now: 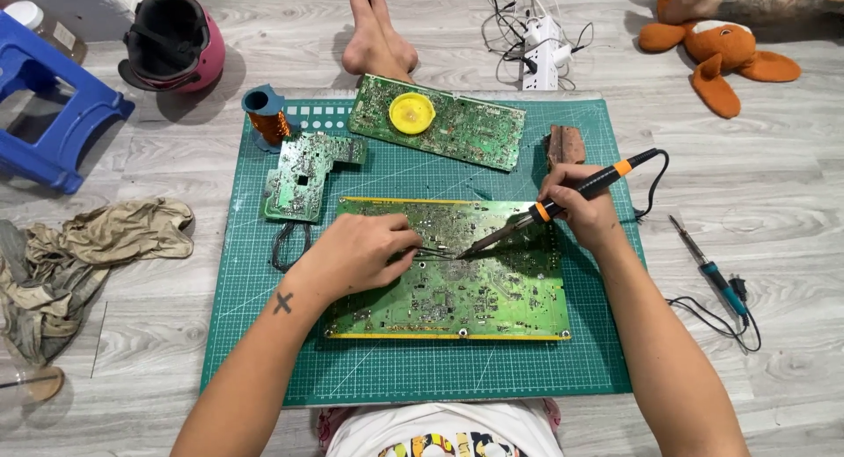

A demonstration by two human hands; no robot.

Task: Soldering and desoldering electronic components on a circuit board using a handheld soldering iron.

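Observation:
A large green circuit board (492, 290) lies flat on the green cutting mat (422, 369) in front of me. My left hand (356, 250) rests on the board's left part and pinches thin tweezers (431, 251) whose tips point right. My right hand (580, 206) grips a black and orange soldering iron (563, 200); its tip comes down to the board right beside the tweezer tips, near the board's middle.
Two more boards lie on the mat's far part: a small one (303, 176) and a long one (475, 127) with a yellow round tin (411, 113). A copper coil (268, 119), a brown block (567, 145), a second iron (712, 272), a power strip (541, 53), a rag (97, 246), a blue stool (53, 114), a helmet (171, 44), a plush toy (721, 53) and my bare feet (378, 35) surround it.

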